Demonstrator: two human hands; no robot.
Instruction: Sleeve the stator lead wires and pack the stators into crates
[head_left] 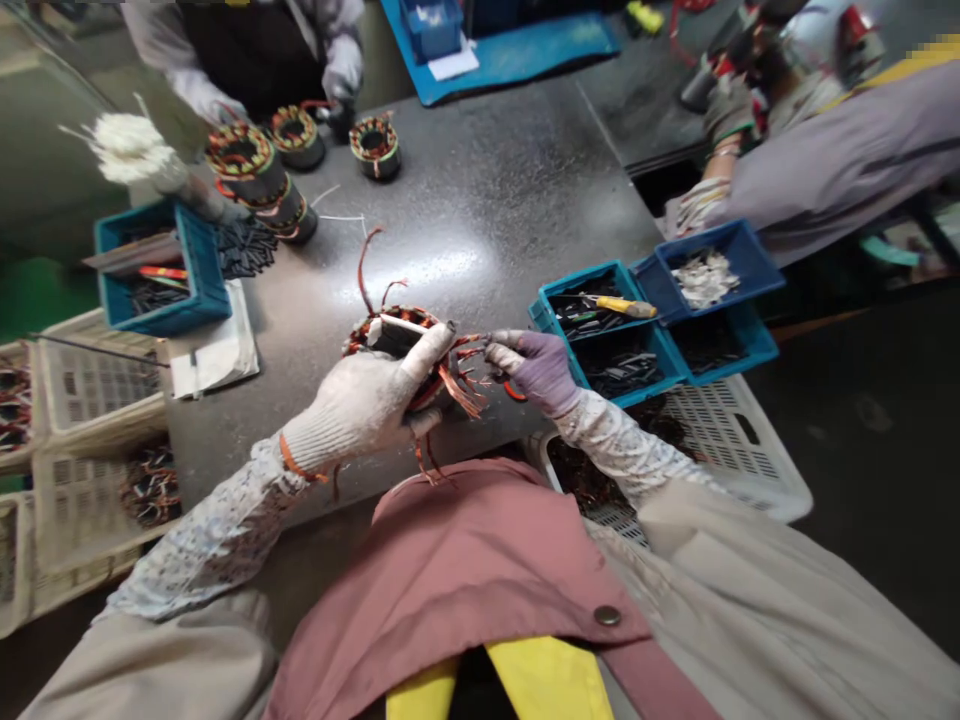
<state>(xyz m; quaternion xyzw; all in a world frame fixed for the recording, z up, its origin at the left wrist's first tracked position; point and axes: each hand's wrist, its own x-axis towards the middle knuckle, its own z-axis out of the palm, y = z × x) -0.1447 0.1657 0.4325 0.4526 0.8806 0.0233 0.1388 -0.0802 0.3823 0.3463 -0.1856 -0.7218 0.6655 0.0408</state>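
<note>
On the near part of the table is a motor stator [358,335] with copper windings and several loose wire leads standing out from it. My left hand [367,400], in a white knitted glove, is closed round it, thumb across the top by a pale strip. At its right side, my right hand [536,368], in a purple glove with worn grey fingertips, pinches the end of a copper wire lead [471,345]. Frayed bare copper strands [459,392] hang just below. A small red curved piece [514,392] shows under the right fingers; its kind is unclear.
Blue bins [660,375] with black sleeves, white pieces and a yellow-handled tool [626,306] stand right. Another blue bin [217,312] is left. Finished-looking stators [375,150] stand near a co-worker's hands [343,85]. White crates [757,440] flank the table; another co-worker's arm [825,160] reaches in.
</note>
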